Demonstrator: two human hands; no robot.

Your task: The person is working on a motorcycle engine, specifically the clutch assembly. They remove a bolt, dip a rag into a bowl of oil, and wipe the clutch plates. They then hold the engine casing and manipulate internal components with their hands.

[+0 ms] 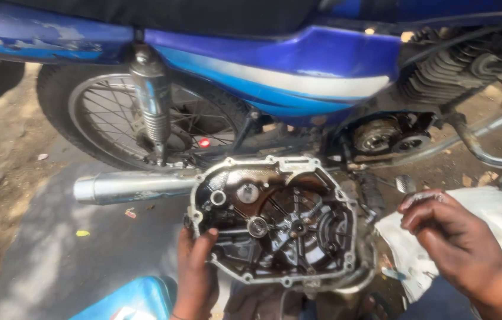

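Head view looks down on an engine side cover (275, 222) at the lower centre of the frame, held up with its oily inner face toward the camera, so the ribs, bosses and gasket rim can be looked over. The left hand (194, 275) supports it from below at its lower left edge, its grip clamped on the rim with the thumb over the flange, which keeps the heavy casting tilted upright. The right hand (458, 240), at lower right, is apart from the cover; its fingers are curled together, and whether they pinch some small part cannot be told. Beneath it lies a white cloth (500, 225) spread on the ground, seemingly to keep parts off the dirt. Behind, a blue motorcycle (298, 65) fills the upper frame, its open engine side (384, 136) exposed at upper right, with the chrome exhaust (132, 186) and spoked rear wheel (109, 118) to the left.
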